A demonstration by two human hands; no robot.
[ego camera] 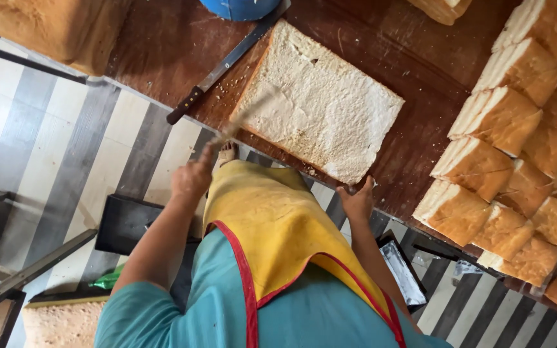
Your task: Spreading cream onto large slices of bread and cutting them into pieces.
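A dark brown wooden worktop (162, 45) fills the far side of the scene, scored and dusted with crumbs, and below its near edge runs a floor (53, 148) of grey and cream stripes. At the right of the worktop, cut blocks of bread (517, 187) lie packed in rows, golden crusts beside pale crumb. In the middle lies a large flat slab of white bread (320, 106), cut face up, its near corner reaching the worktop edge. A person in a teal shirt and yellow apron (278, 225) stands at that edge. The left hand (193, 177) is closed around a blurred knife (246, 116) whose blade lies over the slab's left edge. The right hand (358, 203) presses the slab's near corner, fingers curled. A second long knife (227, 64) lies on the worktop, just left of the slab.
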